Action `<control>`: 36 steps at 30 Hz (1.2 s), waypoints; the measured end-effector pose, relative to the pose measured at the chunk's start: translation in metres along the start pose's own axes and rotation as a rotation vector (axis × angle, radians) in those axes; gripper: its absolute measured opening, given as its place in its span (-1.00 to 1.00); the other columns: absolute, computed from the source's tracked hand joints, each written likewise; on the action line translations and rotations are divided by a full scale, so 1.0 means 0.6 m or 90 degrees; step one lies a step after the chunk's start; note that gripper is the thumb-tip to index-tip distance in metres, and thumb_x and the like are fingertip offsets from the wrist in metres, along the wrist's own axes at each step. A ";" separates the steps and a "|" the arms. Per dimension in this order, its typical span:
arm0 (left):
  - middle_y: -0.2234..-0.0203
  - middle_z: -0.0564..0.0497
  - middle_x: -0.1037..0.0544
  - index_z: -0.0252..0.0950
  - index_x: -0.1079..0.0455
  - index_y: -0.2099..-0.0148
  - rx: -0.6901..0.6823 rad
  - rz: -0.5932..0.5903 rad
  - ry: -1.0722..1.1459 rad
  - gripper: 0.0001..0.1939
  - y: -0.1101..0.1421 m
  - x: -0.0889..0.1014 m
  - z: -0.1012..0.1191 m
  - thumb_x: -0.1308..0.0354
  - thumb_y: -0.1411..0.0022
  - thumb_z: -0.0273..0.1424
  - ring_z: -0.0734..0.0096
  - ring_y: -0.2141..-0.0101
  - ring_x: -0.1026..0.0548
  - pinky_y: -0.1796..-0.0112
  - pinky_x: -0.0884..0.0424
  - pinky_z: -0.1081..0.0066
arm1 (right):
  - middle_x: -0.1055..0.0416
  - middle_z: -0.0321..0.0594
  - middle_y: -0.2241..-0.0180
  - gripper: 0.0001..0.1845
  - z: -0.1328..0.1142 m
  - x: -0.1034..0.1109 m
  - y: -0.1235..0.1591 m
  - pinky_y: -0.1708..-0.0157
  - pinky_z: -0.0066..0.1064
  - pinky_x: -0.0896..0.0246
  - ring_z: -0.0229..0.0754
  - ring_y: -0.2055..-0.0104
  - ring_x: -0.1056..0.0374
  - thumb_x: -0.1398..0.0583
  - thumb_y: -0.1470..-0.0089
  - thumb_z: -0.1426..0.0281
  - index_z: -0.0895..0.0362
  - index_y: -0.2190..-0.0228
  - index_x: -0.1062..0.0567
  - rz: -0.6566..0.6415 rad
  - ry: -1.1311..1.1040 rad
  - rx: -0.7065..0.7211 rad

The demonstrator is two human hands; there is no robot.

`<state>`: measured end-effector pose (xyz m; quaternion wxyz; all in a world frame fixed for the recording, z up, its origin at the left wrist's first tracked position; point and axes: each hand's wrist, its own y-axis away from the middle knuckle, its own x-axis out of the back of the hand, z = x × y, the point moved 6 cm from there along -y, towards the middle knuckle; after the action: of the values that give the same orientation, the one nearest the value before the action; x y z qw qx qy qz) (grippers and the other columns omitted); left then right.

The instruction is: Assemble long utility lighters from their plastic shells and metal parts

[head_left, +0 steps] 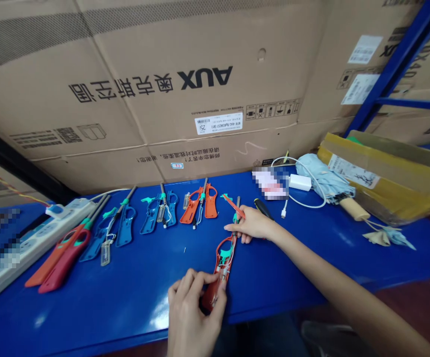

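Observation:
An opened red gas lighter, long-nosed, lies near the table's front edge with its white wires and green trigger exposed. My left hand is closed around its handle end, thumb and fingertips at the clear fuel tank. Higher up, my right hand is closed with its fingers at the lighter's metal tube; part of the grip is hidden. A slim orange plastic piece shows beside the right fingers, partly covered by them. Behind that hand lies a black-and-yellow screwdriver.
Opened blue lighters and an orange one line the back. Two closed lighters rest by a white power strip. At right are a white charger, a folded umbrella and a taped carton. Large cardboard stands behind.

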<state>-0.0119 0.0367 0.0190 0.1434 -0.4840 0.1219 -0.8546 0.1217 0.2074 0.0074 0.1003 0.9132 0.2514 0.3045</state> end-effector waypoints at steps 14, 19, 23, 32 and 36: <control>0.33 0.08 -0.55 -0.03 -0.48 0.14 -0.052 -0.130 -0.017 -0.77 -0.011 0.084 -0.125 -0.16 -0.15 -0.16 0.34 0.28 -0.49 0.22 -0.36 0.33 | -0.34 -0.35 0.46 -0.78 -0.065 -0.018 0.028 0.48 -0.48 0.06 -0.26 0.45 -0.18 -0.27 0.04 0.29 0.10 0.40 -0.33 -0.106 0.287 0.369; 0.33 0.12 -0.56 0.02 -0.47 0.14 -0.092 -0.094 -0.036 -0.79 -0.014 0.113 -0.138 -0.18 -0.14 -0.18 0.34 0.29 -0.51 0.22 -0.36 0.32 | -0.44 -0.33 0.39 -0.70 -0.088 -0.032 0.017 0.41 -0.48 -0.02 -0.26 0.40 -0.28 -0.32 0.11 0.21 0.10 0.33 -0.49 -0.216 0.229 0.408; 0.29 0.10 -0.56 0.01 -0.47 0.13 -0.078 -0.100 -0.041 -0.79 -0.015 0.120 -0.148 -0.17 -0.16 -0.19 0.34 0.26 -0.51 0.20 -0.37 0.31 | -0.48 -0.30 0.39 -0.74 -0.087 -0.038 0.017 0.38 -0.47 -0.06 -0.26 0.40 -0.31 -0.24 -0.01 0.21 0.10 0.30 -0.56 -0.253 0.211 0.414; 0.24 0.09 -0.53 0.03 -0.44 0.08 -0.102 -0.162 -0.026 -0.79 -0.028 0.114 -0.157 -0.11 -0.22 -0.27 0.38 0.22 -0.49 0.14 -0.37 0.31 | -0.47 -0.28 0.40 -0.79 -0.085 -0.042 0.012 0.42 -0.49 -0.05 -0.30 0.44 -0.29 -0.22 -0.02 0.30 0.12 0.30 -0.56 -0.246 0.266 0.447; 0.25 0.09 -0.54 0.03 -0.46 0.10 -0.103 -0.154 -0.031 -0.79 -0.035 0.115 -0.154 -0.12 -0.21 -0.25 0.37 0.24 -0.49 0.17 -0.39 0.31 | -0.47 -0.26 0.39 -0.83 -0.089 -0.041 0.019 0.39 -0.48 -0.09 -0.27 0.39 -0.34 -0.22 -0.01 0.37 0.12 0.31 -0.55 -0.238 0.294 0.467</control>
<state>-0.1279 0.0376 0.0347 0.0030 -0.5255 0.1279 -0.8411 0.0769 0.1862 0.0413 -0.2342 0.7361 0.5181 0.3673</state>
